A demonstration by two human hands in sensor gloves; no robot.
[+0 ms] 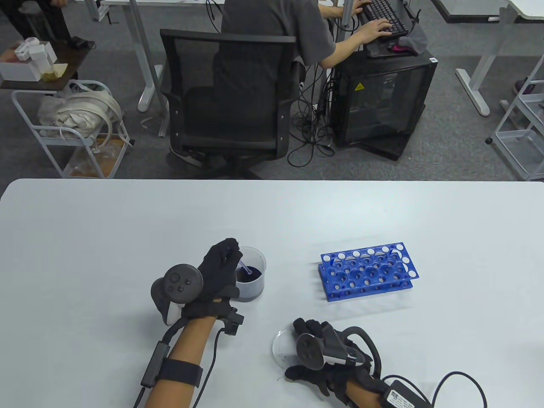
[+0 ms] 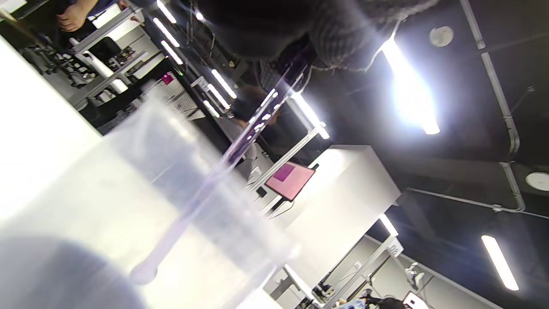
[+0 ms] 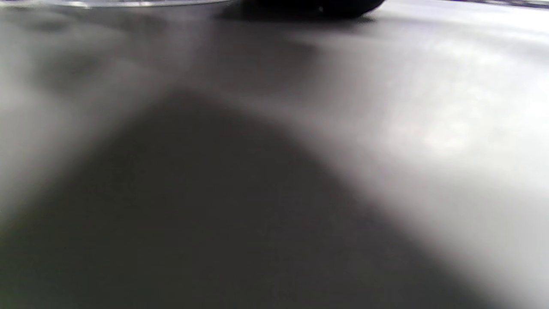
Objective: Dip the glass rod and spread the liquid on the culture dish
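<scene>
A translucent plastic beaker (image 1: 253, 276) with dark purple liquid stands on the white table. My left hand (image 1: 221, 267) holds a clear glass rod (image 1: 243, 267) at the beaker's rim, and the rod slants down into the liquid. In the left wrist view the rod (image 2: 214, 176) runs from my gloved fingers (image 2: 300, 25) down inside the beaker wall (image 2: 171, 141). A clear culture dish (image 1: 283, 347) lies flat near the front edge. My right hand (image 1: 316, 344) rests on the dish's right side, fingers spread along its rim. The right wrist view shows only blurred table and the dish edge (image 3: 128, 3).
A blue test tube rack (image 1: 366, 270) with no tubes in it stands to the right of the beaker. Beyond the table's far edge are an office chair (image 1: 229, 93) with a seated person, a black cabinet (image 1: 382, 97) and a white cart (image 1: 72, 127).
</scene>
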